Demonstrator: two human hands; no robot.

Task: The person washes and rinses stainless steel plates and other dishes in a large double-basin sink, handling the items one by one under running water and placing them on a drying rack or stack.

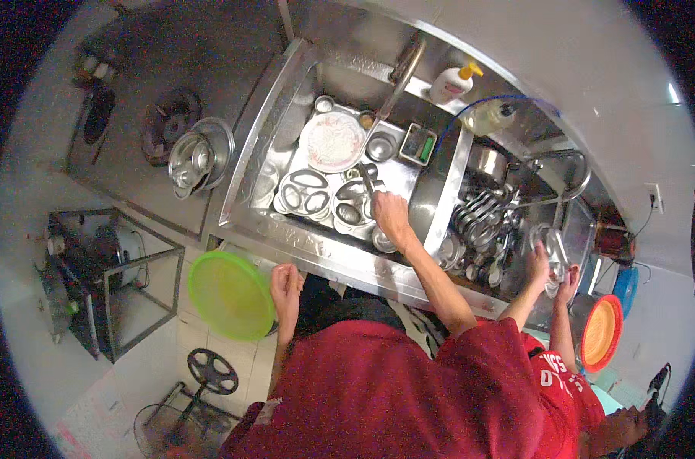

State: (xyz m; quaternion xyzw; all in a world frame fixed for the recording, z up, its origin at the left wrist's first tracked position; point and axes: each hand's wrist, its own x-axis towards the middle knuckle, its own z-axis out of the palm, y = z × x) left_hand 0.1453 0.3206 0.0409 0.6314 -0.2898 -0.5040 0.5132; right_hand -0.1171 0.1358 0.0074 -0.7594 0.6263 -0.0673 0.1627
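Note:
My right hand (pixel 391 213) reaches over the left sink basin and grips what looks like a slim metal utensil (pixel 368 179). Beneath it lies a divided steel plate (pixel 347 213), with a second divided steel plate (pixel 305 195) to its left. Farther back are a round plate with a reddish pattern (pixel 332 142), a steel bowl (pixel 381 147) and a small rectangular tray (pixel 418 144) holding a green scrubber (pixel 426 149). My left hand (pixel 286 285), fingers curled and nothing visible in it, is in front of the sink beside a green round basin (pixel 231 295).
A co-worker's hands (pixel 548 272) hold a clear or shiny container (pixel 548 246) over the right basin, where steel dishes and spoons (pixel 485 224) are piled. The faucet (pixel 402 80) juts over the left basin. Stacked steel bowls (pixel 201 154) stand on the left counter; a pump bottle (pixel 453 84) sits behind.

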